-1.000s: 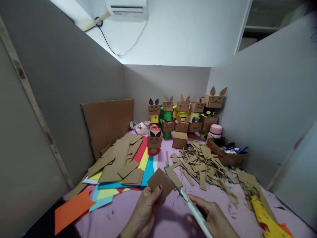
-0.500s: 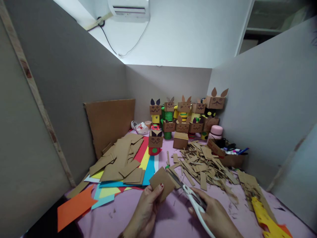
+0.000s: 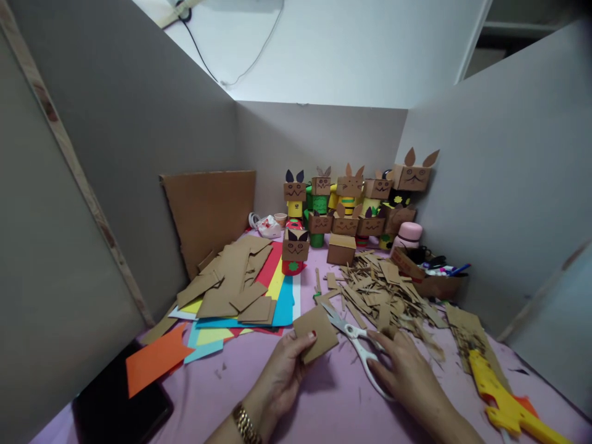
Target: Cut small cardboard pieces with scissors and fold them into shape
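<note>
My left hand (image 3: 280, 377) pinches a small brown cardboard square (image 3: 317, 333) by its lower edge, just above the pink table top (image 3: 324, 407). A gold bracelet sits on that wrist. My right hand (image 3: 407, 377) rests on the handles of white scissors (image 3: 357, 341), fingers curled around them. The scissors lie low over the table with their blades slightly apart, tips pointing at the square's right corner. The blades are next to the cardboard, not closed on it.
A heap of cardboard scraps (image 3: 383, 295) lies beyond the scissors. Cardboard pieces (image 3: 231, 285) on coloured paper sit at the left, box-headed cardboard figures (image 3: 346, 203) at the back. A yellow glue gun (image 3: 505, 404), a pen box (image 3: 435, 280), orange paper (image 3: 155, 365) and a dark device (image 3: 115, 408) lie around.
My right hand has lowered the scissors from a raised slant to nearly flat on the table. My left hand keeps the cardboard square. The view has tipped downward.
</note>
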Demonstrator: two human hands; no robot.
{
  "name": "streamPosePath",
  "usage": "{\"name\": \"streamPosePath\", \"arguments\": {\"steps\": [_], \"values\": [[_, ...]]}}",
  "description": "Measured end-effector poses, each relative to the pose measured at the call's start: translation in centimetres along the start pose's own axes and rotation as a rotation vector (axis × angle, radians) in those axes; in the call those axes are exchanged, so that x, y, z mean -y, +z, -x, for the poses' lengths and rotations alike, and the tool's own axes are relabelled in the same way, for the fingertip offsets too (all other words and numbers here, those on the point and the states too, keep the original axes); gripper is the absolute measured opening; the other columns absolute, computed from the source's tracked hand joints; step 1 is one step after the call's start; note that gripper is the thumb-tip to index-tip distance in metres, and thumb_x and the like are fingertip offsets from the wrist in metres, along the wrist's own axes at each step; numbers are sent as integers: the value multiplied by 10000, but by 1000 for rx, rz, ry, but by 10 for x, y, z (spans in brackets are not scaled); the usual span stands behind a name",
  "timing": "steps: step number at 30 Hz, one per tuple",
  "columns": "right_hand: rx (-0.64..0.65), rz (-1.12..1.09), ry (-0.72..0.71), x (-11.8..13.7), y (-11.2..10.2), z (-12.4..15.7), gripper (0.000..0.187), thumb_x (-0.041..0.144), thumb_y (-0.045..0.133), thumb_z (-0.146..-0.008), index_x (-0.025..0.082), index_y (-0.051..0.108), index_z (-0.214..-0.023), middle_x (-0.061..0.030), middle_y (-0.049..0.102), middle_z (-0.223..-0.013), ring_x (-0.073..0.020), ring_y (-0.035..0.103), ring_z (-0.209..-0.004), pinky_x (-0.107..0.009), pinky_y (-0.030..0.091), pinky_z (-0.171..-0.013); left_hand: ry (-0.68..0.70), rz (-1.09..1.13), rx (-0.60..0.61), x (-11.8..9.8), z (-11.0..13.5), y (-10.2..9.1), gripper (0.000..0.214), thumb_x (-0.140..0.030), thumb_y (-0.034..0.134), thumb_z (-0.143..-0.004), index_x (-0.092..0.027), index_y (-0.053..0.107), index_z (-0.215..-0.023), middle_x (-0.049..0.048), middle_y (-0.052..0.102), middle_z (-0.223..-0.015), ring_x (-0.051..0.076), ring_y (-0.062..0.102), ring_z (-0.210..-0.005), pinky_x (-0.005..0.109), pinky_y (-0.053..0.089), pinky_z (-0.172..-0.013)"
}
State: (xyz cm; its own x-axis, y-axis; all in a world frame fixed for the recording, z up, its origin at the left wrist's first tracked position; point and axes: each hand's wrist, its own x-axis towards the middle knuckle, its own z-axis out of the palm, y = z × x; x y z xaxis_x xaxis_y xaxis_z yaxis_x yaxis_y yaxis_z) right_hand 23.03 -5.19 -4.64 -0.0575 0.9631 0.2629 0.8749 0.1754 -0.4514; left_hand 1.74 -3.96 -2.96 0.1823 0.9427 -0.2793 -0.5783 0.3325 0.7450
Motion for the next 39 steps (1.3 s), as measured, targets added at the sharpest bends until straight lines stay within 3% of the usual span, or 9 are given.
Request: {"name": "streamPosePath", "arguments": {"steps": [3,8,12,16,19,29,33,36,39], "values": [[-46,-328,54,8,-3,1,349,404,481,-803,176,629,-1022,-109,620,-956,-254,569,-883,-349,446,-768,16,-161,160,1,5,3,246,-146,642,-662,-108,659,-905,82,713,-822,163,635,-727,234,474,-668],[92,-882,45,20,3,5,387,432,522,-804,166,549,-1085,-76,641,-915,-209,597,-819,-294,473,-680,70,-499,349,10,7,3,243,-174,630,-645,-93,662,-873,68,677,-760,170,593,-679,245,437,-620],[137,-782,-103,26,-4,10,227,363,531,-816,167,642,-837,-49,651,-768,-188,589,-738,-277,445,-653,103,-752,358,17,3,-3,159,-180,621,-601,-91,634,-731,-17,567,-573,88,456,-493,191,326,-462],[152,-559,-251,27,-17,13,191,297,526,-820,171,669,-806,-45,655,-726,-176,579,-690,-266,414,-617,133,-989,372,16,5,-6,34,-145,557,-596,-122,579,-584,-62,450,-483,76,379,-464,197,247,-432],[199,-490,-277,24,-20,11,160,246,546,-799,158,679,-785,-55,671,-714,-180,586,-688,-264,411,-615,179,-1149,382,16,7,-6,59,-141,530,-605,-138,558,-553,-70,413,-486,76,346,-471,206,219,-428],[230,-409,-299,25,-14,14,116,257,573,-779,185,648,-831,-31,626,-745,-164,546,-676,-254,374,-599,233,-1247,384,18,8,-5,106,-217,553,-662,-139,575,-593,-73,403,-513,77,339,-496,199,223,-436],[204,-530,-253,29,-3,15,181,293,548,-793,165,642,-704,-13,594,-639,-153,523,-616,-249,349,-562,292,-1218,361,17,10,-2,122,-189,547,-668,-138,572,-560,-69,425,-506,81,375,-507,196,239,-448],[172,-810,-126,25,3,11,220,367,604,-752,155,656,-728,-17,597,-639,-162,526,-624,-256,370,-570,330,-1104,273,15,12,1,70,-172,561,-660,-137,610,-625,-44,515,-549,98,443,-539,197,302,-484],[214,-1061,-48,21,7,7,231,386,651,-712,161,664,-763,-22,618,-675,-176,552,-666,-275,400,-617,461,-1079,197,10,16,4,64,-192,593,-662,-143,625,-637,-4,581,-605,126,501,-598,222,356,-554]]}}
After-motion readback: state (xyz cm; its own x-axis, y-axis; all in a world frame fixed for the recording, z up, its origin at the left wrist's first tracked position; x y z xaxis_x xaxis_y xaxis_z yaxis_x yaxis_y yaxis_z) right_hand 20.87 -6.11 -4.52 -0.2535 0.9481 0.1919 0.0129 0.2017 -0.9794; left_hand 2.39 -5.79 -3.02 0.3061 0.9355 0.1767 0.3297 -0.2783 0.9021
